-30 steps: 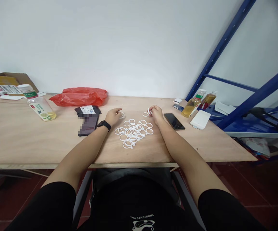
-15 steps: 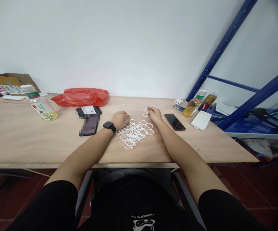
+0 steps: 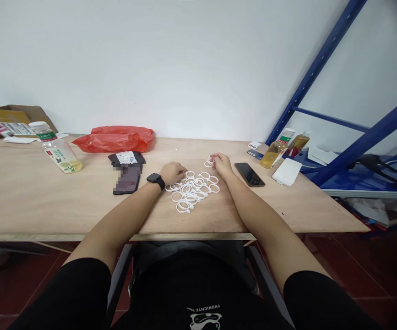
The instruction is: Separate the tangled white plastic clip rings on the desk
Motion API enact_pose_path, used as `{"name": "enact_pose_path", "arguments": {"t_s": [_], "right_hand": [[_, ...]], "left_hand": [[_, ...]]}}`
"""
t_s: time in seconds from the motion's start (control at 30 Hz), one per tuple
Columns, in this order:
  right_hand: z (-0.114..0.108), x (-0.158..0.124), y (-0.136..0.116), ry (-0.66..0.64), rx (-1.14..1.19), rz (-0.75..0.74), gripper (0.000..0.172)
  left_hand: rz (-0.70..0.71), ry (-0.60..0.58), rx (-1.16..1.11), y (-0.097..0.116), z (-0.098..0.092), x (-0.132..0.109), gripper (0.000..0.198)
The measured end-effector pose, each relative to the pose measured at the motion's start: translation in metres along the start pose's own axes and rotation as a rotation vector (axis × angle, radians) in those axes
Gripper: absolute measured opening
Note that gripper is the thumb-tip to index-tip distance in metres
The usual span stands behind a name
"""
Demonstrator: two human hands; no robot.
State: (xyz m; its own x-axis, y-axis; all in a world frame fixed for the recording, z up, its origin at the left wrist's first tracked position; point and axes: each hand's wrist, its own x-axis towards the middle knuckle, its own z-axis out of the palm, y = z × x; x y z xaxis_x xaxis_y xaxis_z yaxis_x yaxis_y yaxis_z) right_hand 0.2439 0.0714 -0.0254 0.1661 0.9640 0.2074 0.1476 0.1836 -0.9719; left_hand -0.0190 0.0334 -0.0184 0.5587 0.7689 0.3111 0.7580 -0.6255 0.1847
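White plastic rings (image 3: pixel 191 189), each with a small round tab like a curtain ring, lie in a loose overlapping pile on the wooden table (image 3: pixel 91 201). At the pile's upper left, my left hand (image 3: pixel 173 173) rests palm down with curled fingers, the fingertips against the rings. Whatever those fingertips pinch is hidden. Above and right of the pile, my right hand (image 3: pixel 222 164) is closed, thumb and fingers pinching white rings (image 3: pixel 208 162), about two of which show to the left of its fingertips.
Right of my right hand lie a phone (image 3: pixel 249 174), a white box-shaped device (image 3: pixel 286 172) and a drink bottle (image 3: pixel 276 151). To the left are a dark phone (image 3: pixel 129 178), a red plastic bag (image 3: pixel 116 139), another bottle (image 3: pixel 61 151) and a cardboard box (image 3: pixel 23 119). Blue shelving (image 3: pixel 322 59) stands right.
My left hand has shifted slightly down and right, its fingertips closer to the pile. The rings at my right fingertips have turned and come closer together; that hand stays in nearly the same place.
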Motion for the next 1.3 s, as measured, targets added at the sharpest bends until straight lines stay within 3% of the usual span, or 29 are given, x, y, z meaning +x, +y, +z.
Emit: {"name": "enact_pose_path", "arguments": {"t_s": [0.13,0.3,0.53,0.7,1.0,1.3], "right_hand": [[0.0,0.0,0.0,0.0,-0.039,0.005,0.022],[0.0,0.001,0.003,-0.008,-0.077,-0.017,0.025],[-0.004,0.008,0.007,0.033,-0.18,-0.088,0.026],[-0.006,0.011,0.007,0.059,-0.214,-0.107,0.023],[-0.008,0.008,0.003,0.052,-0.271,-0.165,0.023],[-0.009,0.007,0.015,0.024,-0.338,-0.096,0.008]], "left_hand": [[-0.016,0.001,-0.018,0.001,0.0,0.0,0.033],[-0.027,0.087,-0.095,0.002,-0.004,-0.001,0.035],[-0.238,0.251,-0.384,0.003,-0.01,-0.005,0.026],[-0.245,0.347,-0.499,-0.004,-0.01,-0.005,0.042],[-0.281,0.315,-0.627,-0.002,-0.013,-0.005,0.042],[-0.333,0.306,-0.669,-0.005,-0.01,-0.004,0.036]]}}
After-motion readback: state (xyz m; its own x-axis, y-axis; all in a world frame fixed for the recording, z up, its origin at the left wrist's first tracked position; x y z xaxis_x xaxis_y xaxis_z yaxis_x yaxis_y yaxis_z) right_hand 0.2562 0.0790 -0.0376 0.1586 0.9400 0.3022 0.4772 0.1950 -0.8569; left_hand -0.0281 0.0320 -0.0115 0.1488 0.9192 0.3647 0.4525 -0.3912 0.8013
